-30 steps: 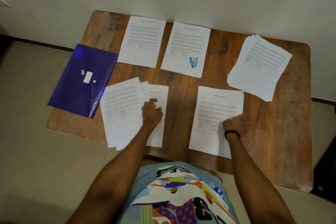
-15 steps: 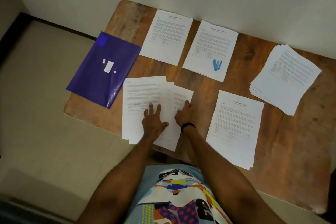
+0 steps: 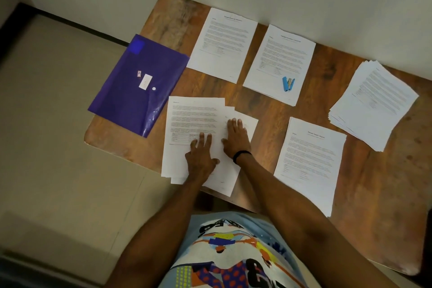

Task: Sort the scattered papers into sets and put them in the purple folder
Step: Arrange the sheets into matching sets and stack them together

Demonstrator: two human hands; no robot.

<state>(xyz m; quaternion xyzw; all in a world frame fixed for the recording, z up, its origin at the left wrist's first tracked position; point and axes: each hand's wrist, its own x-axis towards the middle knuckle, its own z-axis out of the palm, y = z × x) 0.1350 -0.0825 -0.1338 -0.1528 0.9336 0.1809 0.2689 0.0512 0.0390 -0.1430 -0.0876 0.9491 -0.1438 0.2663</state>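
Note:
A fanned pile of printed papers (image 3: 189,119) lies at the table's front left, overhanging the edge. My left hand (image 3: 202,156) rests flat on it with fingers spread. My right hand (image 3: 236,138), with a black wristband, lies flat on the pile's right sheets. The purple folder (image 3: 138,84) lies shut at the left edge, partly over it. Other paper sets sit at the back left (image 3: 224,42), back middle (image 3: 278,58), front right (image 3: 311,161), and a thicker loose stack (image 3: 374,103) at the far right.
A small blue stapler (image 3: 288,83) sits on the back middle set. The wooden table (image 3: 264,110) stands against a white wall. Beige floor lies to the left. Bare wood shows at the front right corner.
My right hand left the front right set and came across to the fanned pile. My left hand went from curled to flat with fingers spread. The view swung left.

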